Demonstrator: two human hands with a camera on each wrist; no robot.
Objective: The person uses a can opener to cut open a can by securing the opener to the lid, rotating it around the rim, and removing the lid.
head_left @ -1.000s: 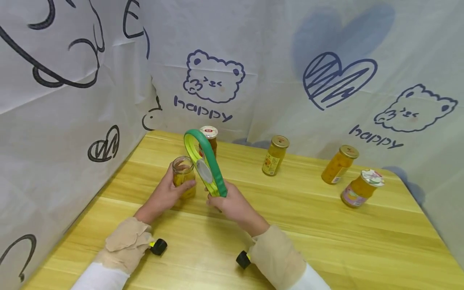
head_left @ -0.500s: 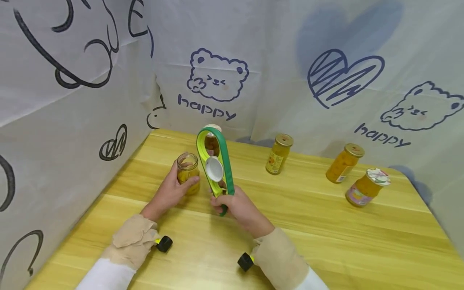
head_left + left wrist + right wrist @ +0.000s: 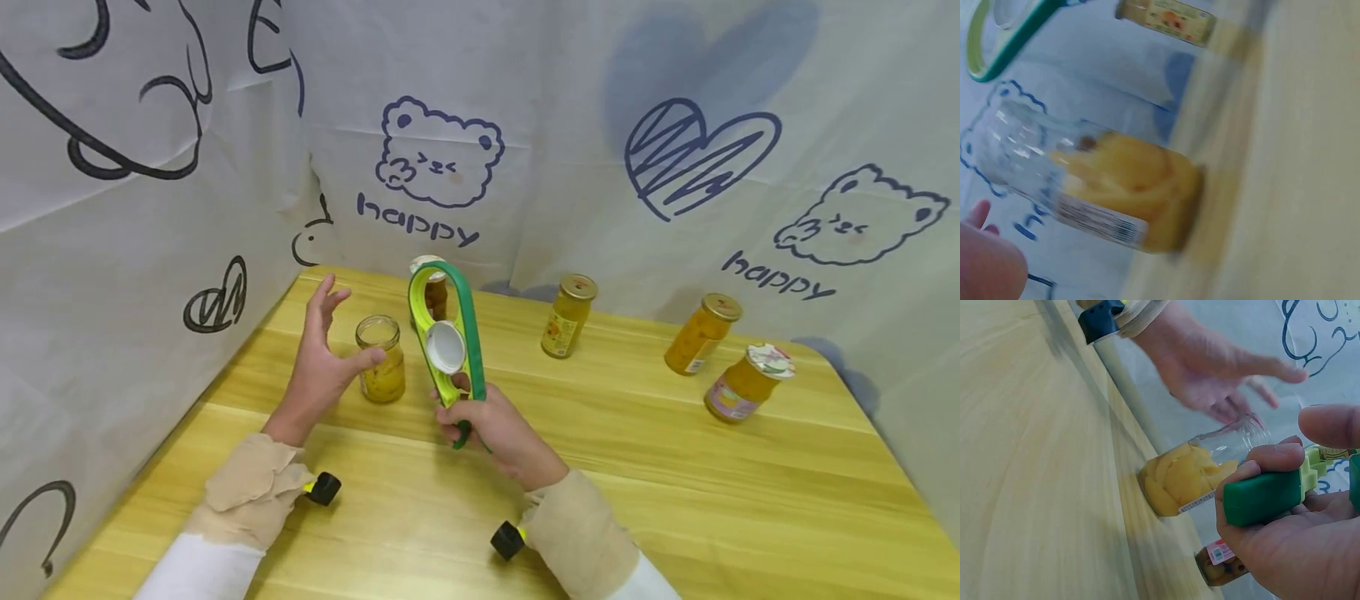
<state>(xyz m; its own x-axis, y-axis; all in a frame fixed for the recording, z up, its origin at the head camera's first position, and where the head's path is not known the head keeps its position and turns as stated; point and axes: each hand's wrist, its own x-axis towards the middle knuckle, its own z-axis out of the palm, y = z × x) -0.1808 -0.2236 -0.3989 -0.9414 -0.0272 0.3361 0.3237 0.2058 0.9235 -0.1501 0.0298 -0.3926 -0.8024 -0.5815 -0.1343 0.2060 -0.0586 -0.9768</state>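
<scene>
An open glass jar [image 3: 382, 379] of yellow fruit pieces stands upright on the table, its rim bare. Beside it on the left is my left hand [image 3: 318, 375], fingers spread and thumb reaching toward the jar's side, gripping nothing. My right hand [image 3: 491, 425] grips a green jar opener [image 3: 471, 333] by its handle, raised just right of the jar. Inside the opener's loop sits a round lid [image 3: 446, 347], pale inner side facing me. In the right wrist view, fingers curl round the opener's green handle [image 3: 1263, 497]. The left wrist view shows fruit filling the jar's lower part [image 3: 1141, 169].
A dark jar [image 3: 435, 300] with a white lid stands behind the opener, partly covered by it. Farther right are a yellow labelled jar [image 3: 566, 325], a gold-lidded jar [image 3: 697, 337] and a jar with a patterned lid [image 3: 738, 387]. Drawn-on white sheets [image 3: 555, 167] hang behind the table.
My left hand has let go of the jar and moved left with its fingers opening. The opener has turned, so the lid's inner side faces me, and it has shifted slightly right.
</scene>
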